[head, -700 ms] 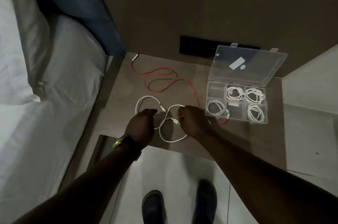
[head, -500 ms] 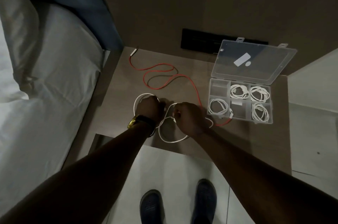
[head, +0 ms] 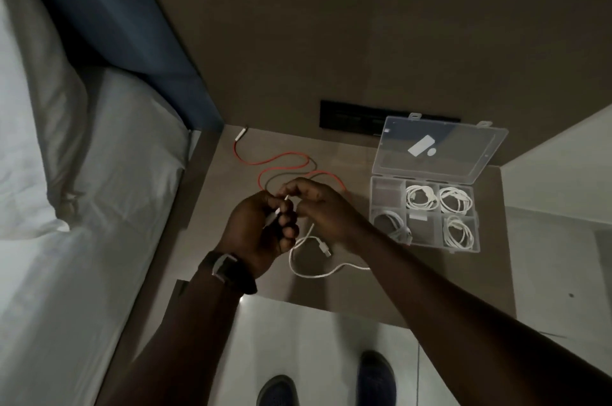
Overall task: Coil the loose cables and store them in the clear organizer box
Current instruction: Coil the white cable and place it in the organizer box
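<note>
A white cable [head: 309, 270] trails in a loose loop on the brown bedside table [head: 463, 283], one plug lying free near the middle. My left hand [head: 256, 230] is lifted above the table and closed around one end of this cable. My right hand [head: 318, 207] pinches the same cable close beside it. Behind my hands a red cable [head: 281, 160] lies uncoiled, running to a white plug at the back left. The clear organizer box [head: 425, 217] stands open at the right, with coiled white cables in several compartments.
The box lid [head: 440, 150] leans back against the wall. A black socket panel [head: 351, 119] sits on the wall behind the table. A bed with white sheet and pillow [head: 59, 154] fills the left. My shoes show on the pale floor below the table edge.
Both hands have risen from the table surface and come together, lifting one end of the white cable. The loops that lay on the left are gone from the table.
</note>
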Available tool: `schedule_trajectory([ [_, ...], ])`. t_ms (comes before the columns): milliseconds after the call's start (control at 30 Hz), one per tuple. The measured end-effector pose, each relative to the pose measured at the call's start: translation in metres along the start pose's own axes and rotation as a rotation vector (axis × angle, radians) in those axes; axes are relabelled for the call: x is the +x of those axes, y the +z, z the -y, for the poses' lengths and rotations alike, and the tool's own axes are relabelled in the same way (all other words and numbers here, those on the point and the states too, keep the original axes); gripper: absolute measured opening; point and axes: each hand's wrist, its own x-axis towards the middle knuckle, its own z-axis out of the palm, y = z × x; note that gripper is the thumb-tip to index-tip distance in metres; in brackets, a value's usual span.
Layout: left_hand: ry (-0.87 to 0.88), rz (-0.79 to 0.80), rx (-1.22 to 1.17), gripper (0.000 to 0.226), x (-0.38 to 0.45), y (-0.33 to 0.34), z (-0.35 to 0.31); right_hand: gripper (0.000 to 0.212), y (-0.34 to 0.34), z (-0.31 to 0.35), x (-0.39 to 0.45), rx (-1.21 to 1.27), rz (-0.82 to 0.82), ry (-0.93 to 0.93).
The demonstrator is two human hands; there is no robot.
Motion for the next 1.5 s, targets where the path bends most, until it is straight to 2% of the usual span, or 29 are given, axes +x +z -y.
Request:
schedule_trajectory([
  [67, 0.012, 0.182, -0.148, 0.015, -0.015, 0.008, -0.015, 0.019, -0.005, 0.014, 0.0, 0.059, -0.017, -0.069],
  [167, 0.13, 0.369, -0.417, 0.018, -0.025, 0.019, -0.027, 0.017, -0.008, 0.022, -0.004, 0.097, -0.065, -0.123],
  [267, 0.352, 0.366, -0.472, 0.03, -0.022, 0.025, -0.044, 0.026, -0.002, 0.021, -0.019, 0.04, -0.078, -0.082],
  [333, 0.501, 0.311, -0.459, 0.027, -0.019, 0.026, -0.056, 0.026, -0.002, 0.02, -0.034, -0.157, -0.049, -0.132],
  [400, 0.629, 0.201, -0.317, 0.024, -0.013, 0.023, -0.064, 0.026, -0.004, 0.024, -0.048, -0.368, -0.017, -0.197],
  [433, 0.68, 0.122, -0.173, 0.023, -0.01, 0.021, -0.065, 0.028, -0.006, 0.031, -0.054, -0.452, -0.014, -0.228],
  [533, 0.686, -0.056, 0.308, 0.025, -0.008, 0.025, -0.05, 0.026, -0.015, 0.062, -0.059, -0.599, -0.069, -0.367],
  [633, 0.613, 0.034, 0.583, 0.025, -0.013, 0.032, -0.03, 0.023, -0.03, 0.09, -0.052, -0.724, -0.15, -0.424],
  [700, 0.557, 0.069, 0.599, 0.025, -0.018, 0.038, -0.025, 0.023, -0.04, 0.099, -0.046, -0.785, -0.18, -0.433],
  [833, 0.406, 0.151, 0.319, 0.026, -0.025, 0.039, -0.018, 0.021, -0.051, 0.1, -0.034, -0.76, -0.217, -0.473],
  [933, 0.239, 0.358, -0.04, 0.024, -0.033, 0.04, -0.015, 0.022, -0.053, 0.089, -0.023, -0.593, -0.272, -0.446],
  [1000, 0.2, 0.477, -0.231, 0.02, -0.039, 0.041, -0.013, 0.027, -0.048, 0.079, -0.018, -0.418, -0.325, -0.367],
  [1100, 0.319, 0.509, -0.38, 0.02, -0.041, 0.042, -0.021, 0.024, -0.031, 0.063, -0.021, -0.271, -0.276, -0.271],
  [1200, 0.471, 0.379, -0.466, 0.021, -0.034, 0.036, -0.039, 0.022, -0.019, 0.053, -0.042, -0.359, -0.184, -0.246],
  [1267, 0.573, 0.294, -0.37, 0.023, -0.025, 0.029, -0.047, 0.024, -0.015, 0.053, -0.057, -0.47, -0.086, -0.24],
  [1367, 0.728, 0.098, 0.132, 0.023, -0.015, 0.027, -0.036, 0.018, -0.021, 0.067, -0.07, -0.615, 0.003, -0.294],
  [1433, 0.802, -0.026, 0.547, 0.023, -0.011, 0.027, -0.018, 0.01, -0.03, 0.081, -0.067, -0.654, -0.026, -0.325],
  [1500, 0.741, -0.063, 0.765, 0.024, -0.012, 0.027, -0.002, 0.008, -0.043, 0.093, -0.057, -0.617, -0.13, -0.338],
])
